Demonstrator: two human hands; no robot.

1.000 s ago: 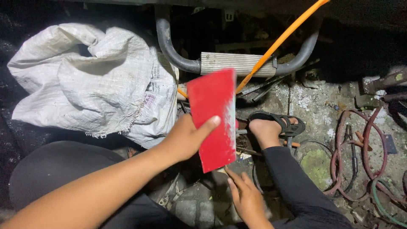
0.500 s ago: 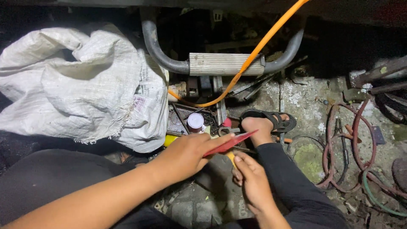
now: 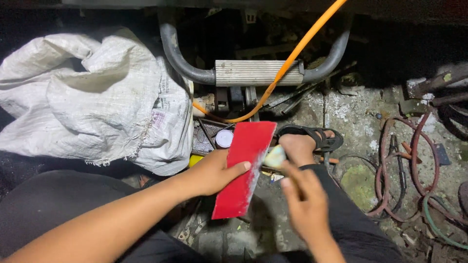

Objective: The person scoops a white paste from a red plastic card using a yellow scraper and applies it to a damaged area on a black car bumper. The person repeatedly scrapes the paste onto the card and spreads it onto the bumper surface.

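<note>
Here, red panel (image 3: pixel 245 168) edge against pale pad (image 3: pixel 274 157)

Red flat rectangular panel (image 3: pixel 243 168): glossy, tilted upright, held off floor, whitish scuffing along right edge; small pale pad (image 3: pixel 275 157) touching that edge.

Single head-mounted view, aimed steeply down from close above the lap; hands, sandalled foot (image 3: pixel 312 141) and concrete floor (image 3: pixel 351 112) are framed at near range.
</note>
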